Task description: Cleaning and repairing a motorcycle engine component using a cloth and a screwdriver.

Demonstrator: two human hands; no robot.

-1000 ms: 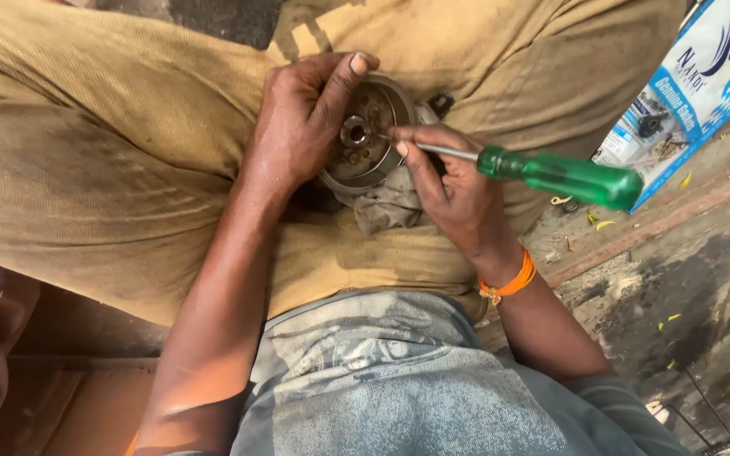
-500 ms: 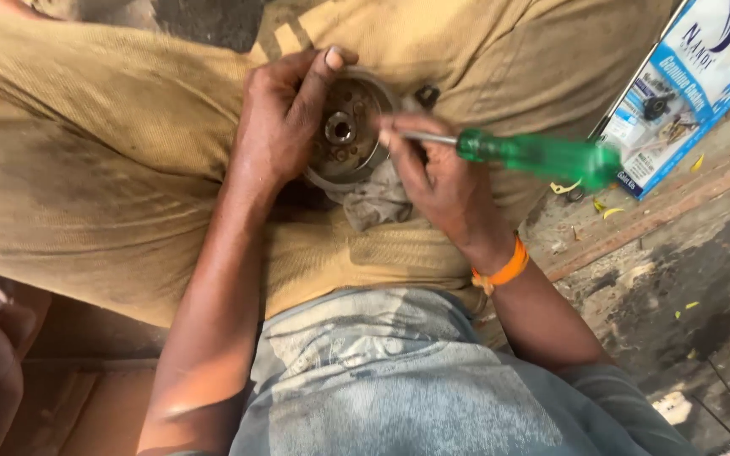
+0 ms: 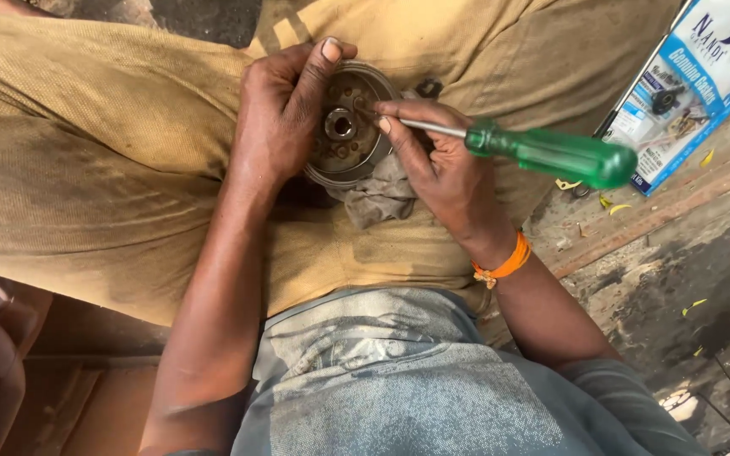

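Screwdriver point(image 3: 551, 154) tip in round metal part point(image 3: 344, 127)

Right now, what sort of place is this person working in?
Probably a roadside or small repair workshop: a greasy round metal part held on the lap, a green-handled screwdriver, and a spare-parts box lying on stained, dirty ground.

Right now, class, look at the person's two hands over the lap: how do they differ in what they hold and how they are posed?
The left hand cups the round metal part, thumb over its rim; the right hand pinches the shaft of the green-handled screwdriver. The left hand holds the part against the lap; the right hand sets the screwdriver's tip on its face. Only the right wrist wears an orange band. Both are bare and meet at the same part.
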